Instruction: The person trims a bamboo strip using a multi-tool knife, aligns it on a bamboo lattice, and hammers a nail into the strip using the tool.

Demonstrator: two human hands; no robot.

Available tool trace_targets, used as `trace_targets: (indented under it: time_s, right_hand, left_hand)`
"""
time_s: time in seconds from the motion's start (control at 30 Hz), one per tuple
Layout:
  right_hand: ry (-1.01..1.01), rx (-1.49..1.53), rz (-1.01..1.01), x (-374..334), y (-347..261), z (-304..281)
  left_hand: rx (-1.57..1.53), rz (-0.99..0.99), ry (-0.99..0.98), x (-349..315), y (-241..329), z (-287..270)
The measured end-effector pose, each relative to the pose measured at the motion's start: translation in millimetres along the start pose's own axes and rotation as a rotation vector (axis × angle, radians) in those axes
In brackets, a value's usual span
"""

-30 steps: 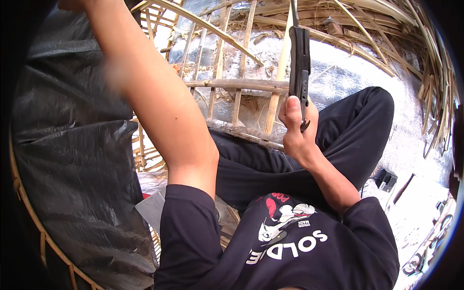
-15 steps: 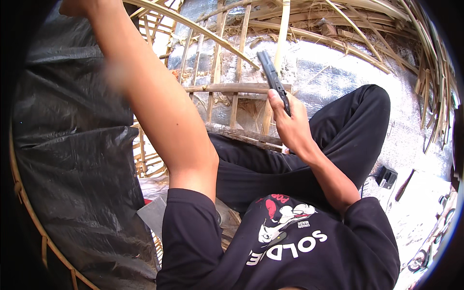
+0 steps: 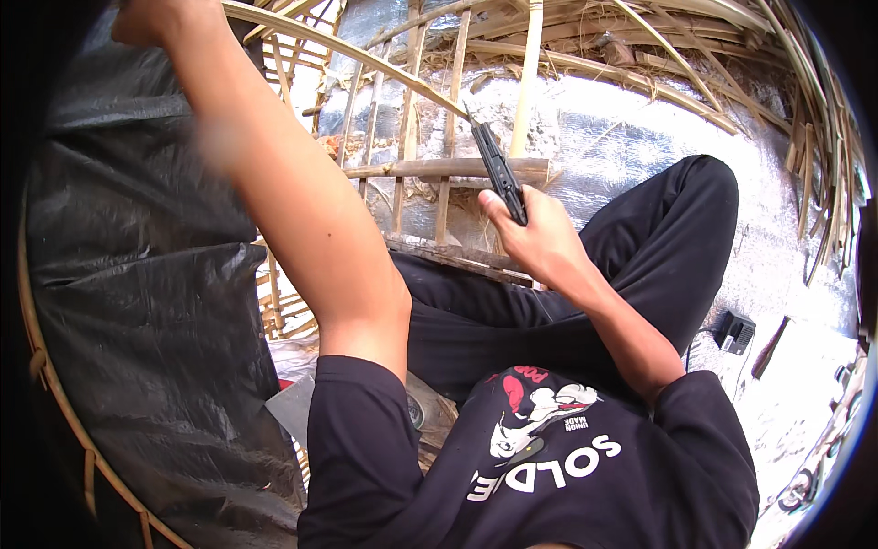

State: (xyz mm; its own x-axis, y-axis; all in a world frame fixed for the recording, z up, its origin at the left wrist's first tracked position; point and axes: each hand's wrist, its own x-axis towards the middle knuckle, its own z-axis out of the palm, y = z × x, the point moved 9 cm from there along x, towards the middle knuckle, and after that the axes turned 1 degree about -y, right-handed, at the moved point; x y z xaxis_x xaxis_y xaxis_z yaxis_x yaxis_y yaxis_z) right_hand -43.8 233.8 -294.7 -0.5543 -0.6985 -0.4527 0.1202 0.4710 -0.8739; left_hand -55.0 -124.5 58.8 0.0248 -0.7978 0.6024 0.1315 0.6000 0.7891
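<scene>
My right hand [image 3: 540, 233] is closed round the black handle of a box cutter [image 3: 498, 169], thumb along its side. The cutter points up and left, and its thin blade shows at the tip. That tip overlaps the end of a long split-bamboo strip [image 3: 366, 59]; whether they touch I cannot tell. My left arm stretches to the upper left, where my left hand [image 3: 155, 20] is cut by the picture's edge. Its fingers look curled, and the strip runs out from beside it, slanting down to the cutter.
A bamboo lattice frame [image 3: 448, 168] lies before my crossed legs [image 3: 658, 220]. Many bamboo strips [image 3: 814, 128] are heaped at the far right. Black plastic sheeting [image 3: 146, 302] hangs at my left. A small black device [image 3: 734, 331] sits on the silvery ground sheet at my right.
My right hand and the box cutter have shifted left and slightly down, bringing the cutter's tip to the strip's end. The strip's end has moved a little up and left.
</scene>
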Motion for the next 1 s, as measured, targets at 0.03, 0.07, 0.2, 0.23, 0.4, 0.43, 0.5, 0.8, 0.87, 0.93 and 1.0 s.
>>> trace_targets:
  time_s: [0.03,0.07,0.2,0.23,0.4,0.43,0.5,0.8,0.87,0.93,1.0]
  right_hand:
    - [0.006,-0.026,-0.059,-2,-1,4]
    - [0.012,-0.052,-0.118,-3,-2,8]
    - [0.067,-0.105,-0.321,-2,1,18]
    - [0.011,-0.019,-0.287,-3,-6,16]
    - [0.137,-0.139,-0.267,-1,7,14]
    - [0.198,-0.265,-0.315,-3,3,13]
    - [0.208,-0.33,-0.294,-5,3,14]
    - [0.246,-0.496,-0.333,-9,-6,10]
    - [0.236,-0.48,-0.336,-8,-6,10]
    - [0.238,-0.087,-0.317,-6,-3,1]
    - [0.188,0.071,-0.269,-10,-8,-8]
  left_hand:
    - [-0.003,0.0,0.001,-2,0,1]
    - [-0.003,0.01,0.0,-2,3,0]
    - [0.008,0.017,0.003,-7,7,3]
    - [0.007,0.021,0.008,-7,9,3]
    - [0.013,0.03,0.011,-11,14,1]
    - [0.015,0.03,0.018,-13,14,-1]
    - [0.021,0.03,0.024,-15,14,-4]
    - [0.054,0.049,0.027,-25,22,-8]
    - [0.043,0.047,0.018,-26,23,-4]
    - [0.037,0.046,0.013,-29,24,-3]
    - [0.006,0.045,0.079,-34,24,-9]
